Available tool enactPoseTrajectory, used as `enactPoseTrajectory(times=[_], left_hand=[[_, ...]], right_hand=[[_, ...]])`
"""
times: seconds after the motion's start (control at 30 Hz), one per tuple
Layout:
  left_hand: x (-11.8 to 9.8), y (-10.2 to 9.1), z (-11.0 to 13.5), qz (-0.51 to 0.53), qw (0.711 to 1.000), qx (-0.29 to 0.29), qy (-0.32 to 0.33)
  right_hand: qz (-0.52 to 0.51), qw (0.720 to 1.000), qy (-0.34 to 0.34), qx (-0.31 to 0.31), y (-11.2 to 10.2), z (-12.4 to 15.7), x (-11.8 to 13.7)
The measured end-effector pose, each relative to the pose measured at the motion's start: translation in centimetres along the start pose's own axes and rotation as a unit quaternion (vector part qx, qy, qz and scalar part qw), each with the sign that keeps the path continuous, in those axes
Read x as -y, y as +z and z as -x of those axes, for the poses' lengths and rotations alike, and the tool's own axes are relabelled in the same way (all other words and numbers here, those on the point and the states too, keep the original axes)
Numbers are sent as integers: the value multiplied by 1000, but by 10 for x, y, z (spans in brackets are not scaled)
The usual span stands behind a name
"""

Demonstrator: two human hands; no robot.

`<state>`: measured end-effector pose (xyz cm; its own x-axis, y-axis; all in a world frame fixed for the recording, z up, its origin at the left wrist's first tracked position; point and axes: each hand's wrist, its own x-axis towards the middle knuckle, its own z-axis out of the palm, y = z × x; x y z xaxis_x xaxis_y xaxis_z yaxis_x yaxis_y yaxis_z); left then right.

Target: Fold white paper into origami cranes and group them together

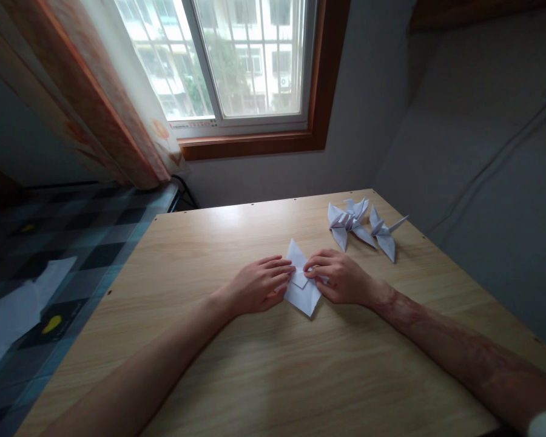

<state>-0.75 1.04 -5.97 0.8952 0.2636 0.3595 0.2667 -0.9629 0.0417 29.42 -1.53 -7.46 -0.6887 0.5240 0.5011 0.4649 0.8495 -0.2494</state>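
A partly folded white paper lies flat on the wooden table, a pointed flap sticking up toward the window. My left hand rests on its left side, fingers stretched and pressing the paper down. On the paper's right side, my right hand has its fingertips curled and pinched on a fold near the middle.
Two or three finished white paper cranes sit at the table's far right. A bed with a checked cover and loose white paper stands left. Window, curtain and grey walls close in behind and at right.
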Motion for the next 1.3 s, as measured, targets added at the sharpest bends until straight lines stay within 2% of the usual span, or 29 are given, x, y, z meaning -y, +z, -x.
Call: enactPoseTrajectory(times=[0.1,0.2,0.37,0.6,0.8,1.07,1.3], left_hand=[[-1,-2,2,33,998,48,-12],[0,-4,4,41,997,67,-11],[0,-5,5,57,996,59,-26],[2,-10,14,74,995,55,-42],[7,-11,24,59,996,51,-36],[8,-13,26,44,999,0,-8],[2,-14,23,30,997,-39,60]], right_hand=[[32,999,9,10,2,2,8],[74,996,30,37,5,1,24],[75,987,100,100,10,2,47],[66,971,149,177,2,5,44],[78,967,158,187,-7,7,38],[128,962,170,169,-11,13,42],[114,963,163,182,-15,11,36]])
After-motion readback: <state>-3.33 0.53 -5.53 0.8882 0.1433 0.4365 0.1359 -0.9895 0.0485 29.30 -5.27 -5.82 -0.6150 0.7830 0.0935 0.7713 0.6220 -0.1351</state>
